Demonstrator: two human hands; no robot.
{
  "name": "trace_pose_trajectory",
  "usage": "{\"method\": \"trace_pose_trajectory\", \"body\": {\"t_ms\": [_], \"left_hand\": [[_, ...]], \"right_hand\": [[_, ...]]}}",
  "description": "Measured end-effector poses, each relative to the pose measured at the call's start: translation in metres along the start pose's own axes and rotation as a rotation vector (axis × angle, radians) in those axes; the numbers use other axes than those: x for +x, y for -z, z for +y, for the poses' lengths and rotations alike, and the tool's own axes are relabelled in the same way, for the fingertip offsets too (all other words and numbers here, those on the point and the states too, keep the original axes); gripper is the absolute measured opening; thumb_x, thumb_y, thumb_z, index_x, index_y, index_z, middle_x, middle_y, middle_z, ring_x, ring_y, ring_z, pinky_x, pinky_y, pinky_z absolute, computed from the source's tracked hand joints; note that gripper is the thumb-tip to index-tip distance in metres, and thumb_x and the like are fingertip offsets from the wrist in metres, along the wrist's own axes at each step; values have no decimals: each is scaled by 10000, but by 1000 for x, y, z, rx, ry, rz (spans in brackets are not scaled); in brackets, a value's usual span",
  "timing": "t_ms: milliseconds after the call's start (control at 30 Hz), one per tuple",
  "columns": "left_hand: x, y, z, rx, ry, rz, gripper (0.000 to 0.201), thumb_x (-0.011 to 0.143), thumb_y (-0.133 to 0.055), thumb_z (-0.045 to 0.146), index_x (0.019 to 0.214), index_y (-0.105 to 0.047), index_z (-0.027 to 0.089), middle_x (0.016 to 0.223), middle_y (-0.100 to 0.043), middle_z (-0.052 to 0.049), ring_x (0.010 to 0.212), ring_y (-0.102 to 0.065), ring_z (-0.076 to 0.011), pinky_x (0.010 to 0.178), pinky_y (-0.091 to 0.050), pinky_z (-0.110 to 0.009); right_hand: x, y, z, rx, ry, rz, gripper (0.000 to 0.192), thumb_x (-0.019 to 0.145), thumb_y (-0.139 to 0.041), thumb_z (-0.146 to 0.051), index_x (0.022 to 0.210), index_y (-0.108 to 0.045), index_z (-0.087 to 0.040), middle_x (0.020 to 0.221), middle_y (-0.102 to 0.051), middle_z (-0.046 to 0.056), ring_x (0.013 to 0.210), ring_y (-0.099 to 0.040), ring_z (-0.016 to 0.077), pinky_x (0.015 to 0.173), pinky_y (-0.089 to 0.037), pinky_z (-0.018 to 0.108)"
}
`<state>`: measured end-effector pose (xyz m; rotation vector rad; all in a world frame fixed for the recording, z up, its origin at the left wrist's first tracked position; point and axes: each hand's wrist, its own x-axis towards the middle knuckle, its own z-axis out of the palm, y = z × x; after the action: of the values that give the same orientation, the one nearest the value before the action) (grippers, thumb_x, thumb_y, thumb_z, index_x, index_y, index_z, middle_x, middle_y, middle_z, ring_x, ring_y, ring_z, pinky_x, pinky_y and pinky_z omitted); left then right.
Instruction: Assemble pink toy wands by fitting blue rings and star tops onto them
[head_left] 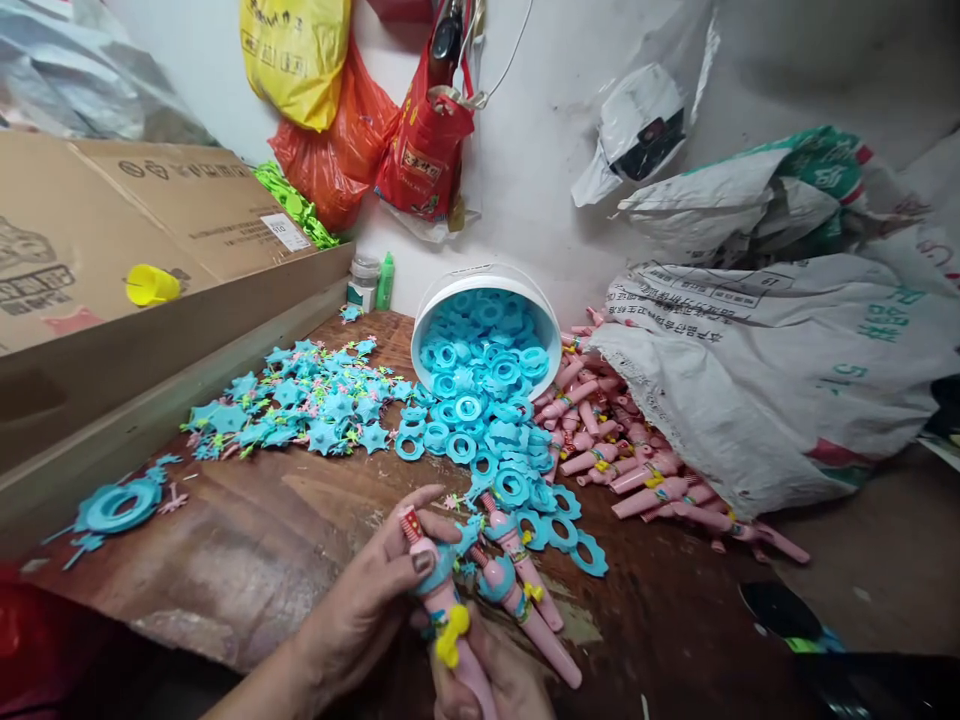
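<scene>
Cardboard box point(112, 240) and sack point(787, 350) bear unreadable print.

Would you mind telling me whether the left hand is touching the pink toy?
Touching: the head view shows the left hand with its thumb pressed on the pink toy.

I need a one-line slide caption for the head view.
Both hands hold a pink toy wand beside a tipped white bucket spilling blue rings.

Left of your hands the bare wooden table point(247, 540) lies open; ahead, blue rings point(480, 400) block you, and pink toy sticks point(645, 480) crowd the right.
</scene>
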<state>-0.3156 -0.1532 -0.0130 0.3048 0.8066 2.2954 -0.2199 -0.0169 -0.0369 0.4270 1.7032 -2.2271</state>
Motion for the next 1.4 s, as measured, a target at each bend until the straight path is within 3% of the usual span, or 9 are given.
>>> {"method": "trace_pose_trajectory", "body": {"t_ms": [67, 167, 300, 433, 567, 767, 867, 967, 1400], "left_hand": [[15, 16, 7, 209, -46, -8, 529, 945, -620, 415, 1438, -489, 275, 1203, -654, -80, 722, -606, -132, 678, -500, -265], [57, 51, 28, 919, -264, 251, 451, 1044, -333, 373, 1442, -478, 219, 1285, -641, -128, 1082, -617, -228, 950, -496, -372], [109, 100, 63, 1533, -268, 357, 477, 794, -630, 173, 1270, -641, 189, 1295, -621, -141, 1271, -484, -347, 1140, -328, -541], [124, 119, 85, 1636, -272, 291, 381, 733, -623, 72, 1064, -743, 217, 1063, -686, -101, 1108, -582, -313, 1073, -417, -495], [99, 104, 84, 1658, -383, 290, 478, 873, -484, 80, 1296, -661, 215, 1192, -650, -113, 1134, -593, -256, 1044, -457, -422], [17, 80, 20, 1234, -313, 301, 405, 974, -458, 241, 1336, -639, 258, 1277, -694, -73, 1164, -640, -229, 1023, -500, -373], [-10, 73, -2, 1240, -116, 179, 443, 937, -521, 256, 1365, -635, 267, 1335, -686, -73, 1210, -618, -267, 1067, -471, -421], [-15, 70, -3, 1302, -34, 158, 598, 888, -579, 232, 1479, -520, 304, 1380, -658, -67, 1225, -596, -289, 1087, -447, -466], [-5, 85, -1, 1236, -120, 19, 594, 784, -693, 136, 1355, -619, 281, 1332, -683, -66, 1215, -626, -269, 1054, -487, -402]], "right_hand": [[5, -1, 6, 183, -128, -195, 700, 881, -423, -818, 701, -642, -179, 381, -330, -82, 340, -333, 78, 376, -294, 171], [11, -12, 10, 141, -152, -155, 649, 812, -557, -817, 696, -589, -180, 453, -380, -87, 362, -267, 36, 372, -197, 154], [22, -17, 3, -195, -90, -15, 633, 746, -679, -784, 865, -654, -162, 557, -479, -67, 399, -310, 27, 360, -153, 154], [39, -3, -7, -247, 10, 120, 665, 780, -655, -767, 1108, -651, -188, 604, -509, -82, 370, -317, 30, 333, -191, 157], [40, 6, -14, -235, 108, 188, 621, 793, -694, -710, 1122, -668, -184, 685, -546, -56, 476, -416, 47, 431, -319, 163], [9, 15, -13, -420, 112, 270, 609, 874, -612, -672, 1263, -708, -213, 714, -665, 11, 485, -526, 111, 451, -410, 220], [-5, 22, -12, -731, 133, 346, 521, 890, -603, -597, 1283, -729, -279, 1106, -774, 93, 1002, -724, 292, 828, -593, 351], [-14, 27, -10, -959, 88, 354, 444, 895, -594, -538, 1271, -731, -346, 1343, -702, 55, 1318, -590, 328, 1060, -509, 408], [-16, 18, -2, -840, 182, 299, 407, 895, -651, -430, 1269, -735, -295, 1340, -705, 42, 1312, -595, 302, 1169, -416, 440]]}}
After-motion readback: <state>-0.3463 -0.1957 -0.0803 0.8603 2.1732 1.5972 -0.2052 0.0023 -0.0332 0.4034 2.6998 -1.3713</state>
